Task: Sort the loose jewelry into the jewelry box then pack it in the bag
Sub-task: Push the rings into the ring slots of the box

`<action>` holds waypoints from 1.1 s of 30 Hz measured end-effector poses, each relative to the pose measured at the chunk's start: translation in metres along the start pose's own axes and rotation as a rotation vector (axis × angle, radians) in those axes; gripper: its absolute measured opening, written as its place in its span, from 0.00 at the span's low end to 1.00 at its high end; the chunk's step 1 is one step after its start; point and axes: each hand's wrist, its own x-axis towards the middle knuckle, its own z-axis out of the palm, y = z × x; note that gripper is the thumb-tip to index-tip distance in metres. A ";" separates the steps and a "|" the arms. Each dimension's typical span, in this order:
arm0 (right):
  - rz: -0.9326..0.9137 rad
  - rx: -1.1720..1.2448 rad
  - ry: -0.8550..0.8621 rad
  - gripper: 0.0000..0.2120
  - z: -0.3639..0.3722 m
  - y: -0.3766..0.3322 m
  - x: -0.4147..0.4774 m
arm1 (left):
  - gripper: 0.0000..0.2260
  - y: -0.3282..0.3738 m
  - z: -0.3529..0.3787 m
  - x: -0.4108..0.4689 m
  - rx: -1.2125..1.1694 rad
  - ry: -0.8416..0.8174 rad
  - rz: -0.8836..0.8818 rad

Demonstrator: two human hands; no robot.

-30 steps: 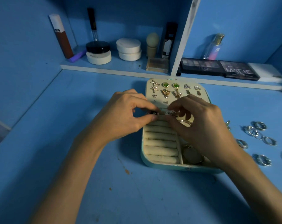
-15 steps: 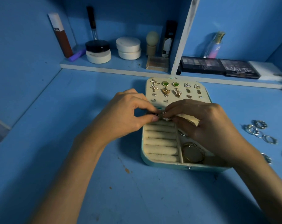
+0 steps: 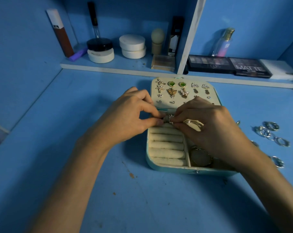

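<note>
Blue desk (image 3: 108,190) bears the jewelry box (image 3: 176,168); left hand (image 3: 125,118) and right hand (image 3: 213,125) both pinch one silvery piece (image 3: 168,119).

I read the worktop (image 3: 108,190) as plain blue with a few brown specks. The jewelry box (image 3: 167,169) is teal outside, its ring rolls (image 3: 166,145) cream. Two earrings (image 3: 171,84) carry green stones in gold frames. The ring (image 3: 169,120) at the top roll and the loose rings (image 3: 268,132) are silver. The palette (image 3: 250,68) is black, lettered MATTE in white.

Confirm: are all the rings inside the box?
No, several silver rings lie loose on the desk to the right of the jewelry box.
</note>
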 end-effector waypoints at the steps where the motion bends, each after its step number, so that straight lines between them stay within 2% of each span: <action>1: -0.006 0.002 -0.001 0.03 0.000 0.000 0.000 | 0.08 0.001 -0.001 0.000 0.005 -0.015 -0.012; 8: -0.002 0.003 -0.015 0.04 -0.001 -0.001 0.004 | 0.06 0.002 0.000 0.001 -0.044 -0.041 -0.123; 13: 0.040 0.025 -0.029 0.05 -0.001 -0.004 0.000 | 0.05 0.000 -0.003 -0.001 -0.121 -0.061 -0.108; 18: 0.049 -0.129 -0.035 0.09 0.004 -0.015 -0.002 | 0.09 -0.002 -0.004 -0.001 -0.104 -0.073 -0.102; 21: 0.025 -0.193 -0.021 0.07 0.006 -0.018 -0.001 | 0.08 0.000 -0.002 -0.001 -0.103 -0.050 -0.111; 27: -0.001 -0.175 -0.056 0.11 0.007 -0.017 0.001 | 0.04 0.004 -0.001 0.000 -0.069 -0.045 -0.114; 29: 0.005 -0.157 -0.055 0.11 0.007 -0.018 0.001 | 0.06 0.004 -0.001 -0.002 -0.100 -0.069 -0.129; 33: 0.011 -0.140 -0.050 0.09 0.007 -0.016 0.001 | 0.05 0.006 0.000 -0.001 -0.115 -0.051 -0.163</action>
